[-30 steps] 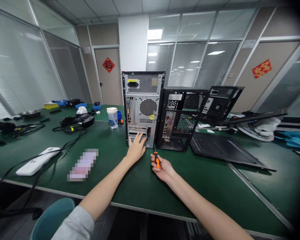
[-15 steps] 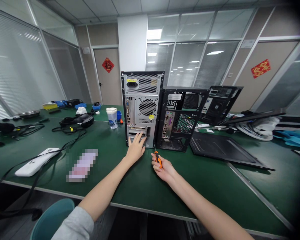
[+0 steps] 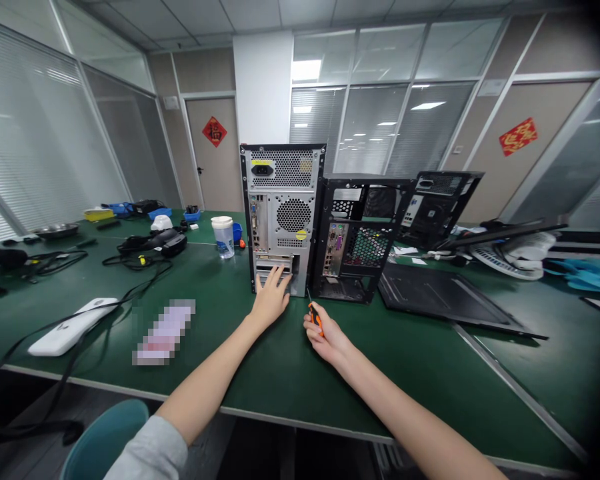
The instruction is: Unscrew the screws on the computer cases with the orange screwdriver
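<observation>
A desktop computer tower (image 3: 293, 213) stands upright on the green table, its silver rear panel facing me. My left hand (image 3: 271, 298) lies with spread fingers against the lower part of that panel, over the slot covers (image 3: 274, 261). In my right hand (image 3: 327, 333) is an orange and black screwdriver (image 3: 315, 319), fingers wrapped round its handle. The thin shaft points up at the tower's bottom right corner; whether its tip touches a screw is too small to tell. Right beside the tower stands an opened black computer case (image 3: 363, 240).
A black side panel (image 3: 445, 300) lies flat on the right, with another dark case (image 3: 437, 207) behind it. Left of the tower are a plastic cup (image 3: 223, 239), a white device (image 3: 74, 327), a blurred-out phone-like object (image 3: 165, 332) and black cables (image 3: 140, 287).
My right fingers have shifted slightly on the screwdriver handle, which looks turned a little. My left hand stays on the rear panel. The whole view has drifted very slightly.
</observation>
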{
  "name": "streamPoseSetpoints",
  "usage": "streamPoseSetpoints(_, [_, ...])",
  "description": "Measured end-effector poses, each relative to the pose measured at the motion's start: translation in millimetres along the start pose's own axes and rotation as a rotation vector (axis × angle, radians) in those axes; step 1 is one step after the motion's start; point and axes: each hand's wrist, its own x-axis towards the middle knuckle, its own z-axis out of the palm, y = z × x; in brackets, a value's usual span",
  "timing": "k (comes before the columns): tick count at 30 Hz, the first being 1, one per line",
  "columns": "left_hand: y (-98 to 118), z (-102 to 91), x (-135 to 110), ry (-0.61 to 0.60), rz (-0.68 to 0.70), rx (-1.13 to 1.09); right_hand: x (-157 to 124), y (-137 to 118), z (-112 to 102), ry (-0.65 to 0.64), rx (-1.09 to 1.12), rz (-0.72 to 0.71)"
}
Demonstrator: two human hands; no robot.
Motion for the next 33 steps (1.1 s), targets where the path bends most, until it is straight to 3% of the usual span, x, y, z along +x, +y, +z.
streamPoseSetpoints(18, [0.6,0.7,-0.5,0.006,0.002,0.004,5.4,5.1,-4.0,0.060,-0.045,-0.035])
streamPoseSetpoints(33, [0.1,1.4,-0.3,0.009,0.000,-0.002,8.0,6.3,-3.5,0.012,-0.007,-0.040])
